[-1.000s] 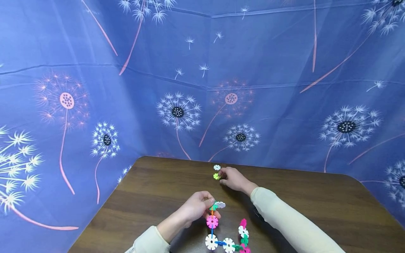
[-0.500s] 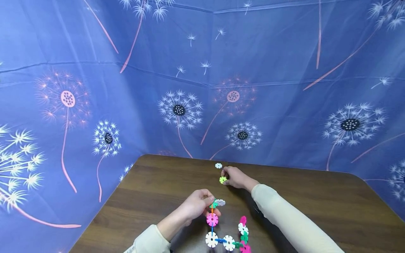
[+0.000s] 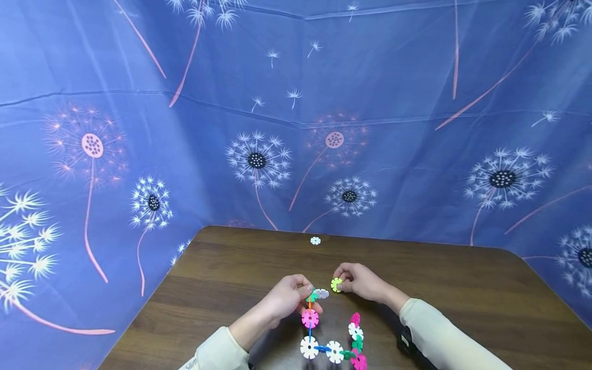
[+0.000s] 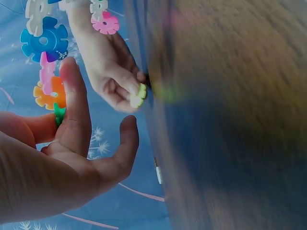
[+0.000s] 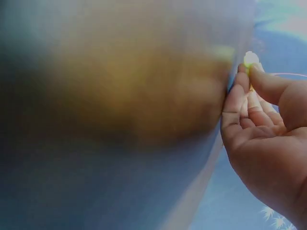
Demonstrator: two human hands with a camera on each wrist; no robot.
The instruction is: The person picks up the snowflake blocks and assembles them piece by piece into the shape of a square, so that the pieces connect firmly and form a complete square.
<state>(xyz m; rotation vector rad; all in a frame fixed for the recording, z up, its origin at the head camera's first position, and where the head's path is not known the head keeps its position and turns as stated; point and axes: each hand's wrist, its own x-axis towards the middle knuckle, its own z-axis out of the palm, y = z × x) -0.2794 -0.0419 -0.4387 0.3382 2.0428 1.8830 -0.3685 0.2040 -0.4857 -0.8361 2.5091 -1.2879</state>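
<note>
Between its thumb and index finger, my left hand (image 3: pixel 288 299) pinches a green notched disc (image 4: pixel 59 115) at one end of a linked chain. An orange disc (image 4: pixel 48 95), a pink disc (image 3: pixel 310 318) and a blue disc (image 4: pixel 44 40) follow it, then white, blue, green and pink ones along the table. A white disc (image 3: pixel 321 293) sticks out beside the green one. To the right, my right hand (image 3: pixel 365 282) pinches a loose yellow notched disc (image 3: pixel 336 284) by its edge, apart from the chain. In the right wrist view this yellow disc (image 5: pixel 250 59) looks washed out by light.
One loose white disc (image 3: pixel 315 240) lies near the far edge of the brown wooden table (image 3: pixel 240 257). The chain's far right end, a pink disc (image 3: pixel 354 319), stands up near the right forearm. A blue dandelion-patterned cloth (image 3: pixel 296 154) hangs behind the table.
My right hand has picked the yellow disc up from beside the loose white one and brought it nearer, toward the chain. The left hand still holds the chain in about the same place.
</note>
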